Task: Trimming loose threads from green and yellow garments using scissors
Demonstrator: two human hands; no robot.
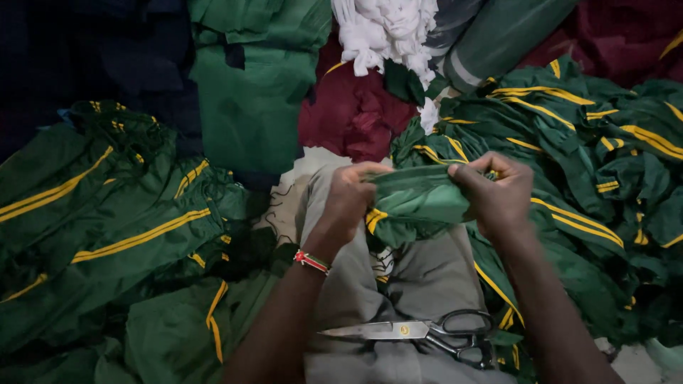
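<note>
Our scissors [420, 333] rest on our lap, close by for cutting. Above them, our left hand [350, 203] and right hand [498, 195] both pinch the green cloth [416, 206] tight, pulling it flat. Piles of green clothes [107, 220] lie beyond.

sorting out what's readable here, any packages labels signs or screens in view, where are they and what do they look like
No package, sign or screen shows.
Scissors: on the lap, steel blades, dark handles, with a small round gold mark at the pivot; too small to make out.
Green cloth piece: held between left hand and right hand, yellow stripes, no label visible.
Green garments: heaped at both sides, yellow-striped, no tags visible.
</note>
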